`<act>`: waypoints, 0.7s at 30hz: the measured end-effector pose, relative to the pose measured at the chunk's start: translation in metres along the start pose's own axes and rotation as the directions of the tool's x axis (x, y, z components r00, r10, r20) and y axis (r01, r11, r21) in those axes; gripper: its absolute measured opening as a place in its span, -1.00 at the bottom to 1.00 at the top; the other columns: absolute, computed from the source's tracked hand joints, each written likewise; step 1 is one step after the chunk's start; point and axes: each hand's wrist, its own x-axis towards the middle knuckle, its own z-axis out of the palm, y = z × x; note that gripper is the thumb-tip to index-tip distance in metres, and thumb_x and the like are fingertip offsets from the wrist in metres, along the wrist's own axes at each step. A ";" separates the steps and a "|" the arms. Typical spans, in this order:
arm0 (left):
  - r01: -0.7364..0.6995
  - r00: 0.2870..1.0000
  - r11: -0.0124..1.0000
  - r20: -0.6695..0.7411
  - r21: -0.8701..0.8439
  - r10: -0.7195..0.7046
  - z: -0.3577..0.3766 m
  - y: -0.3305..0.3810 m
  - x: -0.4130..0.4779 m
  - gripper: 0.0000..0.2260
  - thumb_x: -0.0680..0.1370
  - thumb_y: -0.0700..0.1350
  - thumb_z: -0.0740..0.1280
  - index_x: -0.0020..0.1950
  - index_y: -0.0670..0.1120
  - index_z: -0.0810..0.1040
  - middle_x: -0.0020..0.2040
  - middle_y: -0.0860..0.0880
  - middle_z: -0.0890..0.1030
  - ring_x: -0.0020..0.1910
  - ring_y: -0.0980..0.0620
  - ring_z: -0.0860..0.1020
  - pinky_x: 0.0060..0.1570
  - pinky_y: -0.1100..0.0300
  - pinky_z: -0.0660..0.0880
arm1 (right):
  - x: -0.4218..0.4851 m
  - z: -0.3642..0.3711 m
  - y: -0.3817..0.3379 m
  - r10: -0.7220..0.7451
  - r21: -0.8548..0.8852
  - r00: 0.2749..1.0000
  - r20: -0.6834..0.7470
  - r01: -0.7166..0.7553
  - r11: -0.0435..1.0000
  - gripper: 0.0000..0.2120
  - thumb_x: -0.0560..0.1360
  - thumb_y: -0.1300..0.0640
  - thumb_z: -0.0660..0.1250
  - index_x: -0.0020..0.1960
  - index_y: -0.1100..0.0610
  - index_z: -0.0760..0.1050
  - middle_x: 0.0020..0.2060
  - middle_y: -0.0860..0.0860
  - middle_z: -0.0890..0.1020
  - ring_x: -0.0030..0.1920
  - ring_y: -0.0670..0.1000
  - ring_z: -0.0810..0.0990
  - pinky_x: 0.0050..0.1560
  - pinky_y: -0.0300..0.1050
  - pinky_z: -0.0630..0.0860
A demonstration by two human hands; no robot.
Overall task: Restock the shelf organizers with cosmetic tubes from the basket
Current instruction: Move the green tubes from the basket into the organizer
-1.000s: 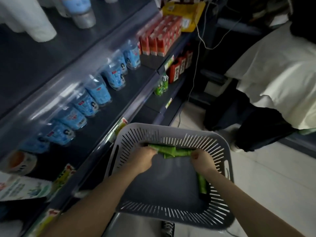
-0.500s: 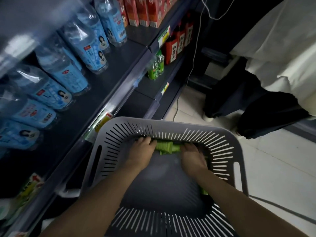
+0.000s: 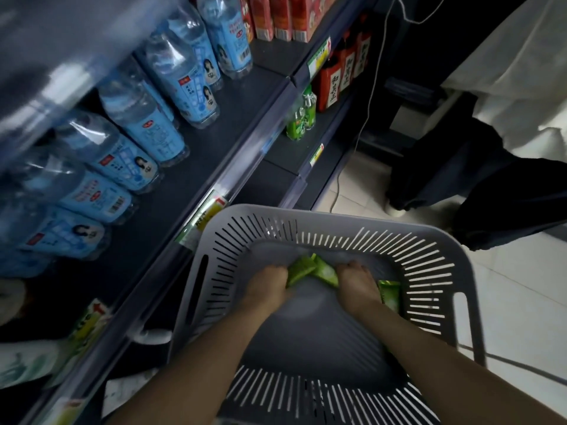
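A grey slotted basket [image 3: 343, 237] stands on the floor below me, beside the shelves. Both my hands reach down into its far end. My left hand [image 3: 268, 285] grips one green cosmetic tube [image 3: 299, 271] and my right hand [image 3: 357, 282] grips another green tube [image 3: 326, 273]; the two tubes meet in a V between the hands. One more green tube [image 3: 389, 294] lies against the basket's right wall, just right of my right wrist. My fingers are curled down and partly hidden behind the tubes.
Dark shelves [image 3: 245, 145] run along the left with blue-labelled water bottles [image 3: 150, 130], small green bottles [image 3: 302, 118] and red cartons [image 3: 334, 78]. A person in a white top and dark trousers [image 3: 478, 179] stands at the right on the pale tiled floor [image 3: 521, 302].
My head has dipped lower and closer to the basket. Both hands have closed on the green tubes and drawn them up into a V; a third tube shows at the right wall.
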 end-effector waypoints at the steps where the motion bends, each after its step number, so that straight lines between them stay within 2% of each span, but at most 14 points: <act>1: 0.027 1.000 0.991 0.011 -0.128 -0.026 -0.003 -0.002 -0.005 -0.87 0.51 -0.08 0.31 -0.04 -0.13 0.52 -0.05 -0.13 0.61 -0.04 -0.10 0.57 -0.15 0.13 0.43 | -0.002 -0.002 -0.005 0.019 0.047 1.000 0.003 -0.019 0.999 -0.63 0.50 0.27 0.16 0.30 0.20 0.39 0.24 0.20 0.47 0.26 0.20 0.43 0.26 -0.05 0.35; 4: 0.121 0.992 0.898 0.077 -0.422 -0.097 -0.012 -0.008 -0.026 -0.82 0.40 -0.16 0.39 -0.11 -0.13 0.41 -0.17 -0.07 0.51 -0.18 0.00 0.48 -0.22 0.16 0.34 | -0.013 -0.010 -0.017 0.077 0.267 0.997 0.007 -0.076 0.961 -0.67 0.50 0.21 0.24 0.24 0.27 0.40 0.15 0.22 0.58 0.19 0.19 0.54 0.14 -0.06 0.44; 6: 0.156 0.987 0.768 0.115 -0.621 -0.108 -0.020 -0.008 -0.043 -0.81 0.40 -0.19 0.38 -0.05 -0.17 0.45 -0.14 -0.06 0.53 -0.17 0.01 0.51 -0.20 0.14 0.41 | -0.027 -0.023 -0.027 0.103 0.395 0.995 0.016 -0.101 0.913 -0.72 0.46 0.12 0.32 0.11 0.23 0.43 0.06 0.21 0.62 0.12 0.20 0.58 0.00 -0.07 0.47; 8: 0.166 0.986 0.616 0.117 -0.770 -0.118 -0.033 -0.007 -0.061 -0.80 0.43 -0.21 0.38 0.03 -0.15 0.51 -0.08 -0.08 0.61 -0.11 -0.03 0.59 -0.08 0.07 0.51 | -0.041 -0.039 -0.036 0.096 0.481 0.994 0.042 -0.105 0.871 -0.83 0.39 0.15 0.40 -0.11 0.16 0.43 -0.09 0.16 0.61 -0.01 0.16 0.60 -0.17 -0.16 0.41; 10: 0.133 0.989 0.472 0.084 -0.872 -0.124 -0.052 -0.006 -0.081 -0.85 0.47 -0.21 0.39 0.03 -0.11 0.55 -0.09 -0.08 0.64 -0.07 -0.06 0.63 0.01 0.02 0.53 | -0.057 -0.057 -0.043 0.053 0.552 0.997 0.060 -0.078 0.830 -0.79 0.33 0.18 0.46 -0.26 0.09 0.41 -0.20 0.06 0.57 -0.16 0.06 0.57 -0.24 -0.20 0.37; 11: 0.105 0.992 0.432 0.062 -0.896 -0.113 -0.062 -0.006 -0.092 -0.88 0.49 -0.20 0.39 0.02 -0.09 0.57 -0.09 -0.07 0.64 -0.06 -0.06 0.63 0.04 0.02 0.53 | -0.066 -0.066 -0.047 0.025 0.590 0.998 0.063 -0.057 0.806 -0.80 0.31 0.17 0.49 -0.27 0.08 0.45 -0.22 0.03 0.58 -0.19 0.01 0.55 -0.24 -0.19 0.40; 14: 0.010 0.996 0.407 -0.025 -0.913 -0.082 -0.092 -0.012 -0.127 -0.84 0.50 -0.16 0.41 0.07 -0.08 0.58 0.02 -0.08 0.66 -0.01 -0.06 0.64 0.09 -0.01 0.55 | -0.092 -0.094 -0.060 -0.060 0.670 0.998 0.018 0.033 0.742 -0.76 0.25 0.12 0.54 -0.15 0.18 0.60 -0.26 0.04 0.62 -0.25 -0.05 0.56 -0.17 -0.12 0.53; 17: -0.078 0.991 0.421 -0.118 -0.903 -0.068 -0.120 -0.018 -0.169 -0.62 0.44 -0.12 0.46 0.23 -0.14 0.52 0.14 -0.14 0.62 0.06 -0.09 0.62 0.12 -0.02 0.54 | -0.128 -0.128 -0.085 -0.151 0.725 0.988 -0.038 0.131 0.676 -0.85 0.34 0.20 0.49 -0.16 0.23 0.58 -0.38 0.03 0.54 -0.39 -0.06 0.48 -0.31 -0.14 0.44; 18: -0.111 0.986 0.425 -0.154 -0.898 -0.069 -0.128 -0.022 -0.182 -0.60 0.43 -0.12 0.47 0.23 -0.14 0.52 0.12 -0.14 0.63 0.06 -0.08 0.62 0.11 -0.02 0.55 | -0.143 -0.141 -0.096 -0.182 0.745 0.982 -0.047 0.156 0.649 -0.90 0.39 0.21 0.46 -0.16 0.22 0.57 -0.41 0.03 0.51 -0.42 -0.06 0.46 -0.34 -0.16 0.42; 21: -0.241 0.953 0.440 -0.296 -0.865 -0.060 -0.153 -0.025 -0.230 -0.84 0.47 -0.18 0.43 0.02 -0.01 0.59 -0.04 -0.05 0.67 -0.01 -0.07 0.64 0.08 -0.05 0.54 | -0.194 -0.175 -0.129 -0.283 0.780 0.953 -0.110 0.259 0.570 -0.93 0.47 0.24 0.39 -0.14 0.24 0.52 -0.45 -0.01 0.47 -0.49 -0.12 0.44 -0.41 -0.24 0.42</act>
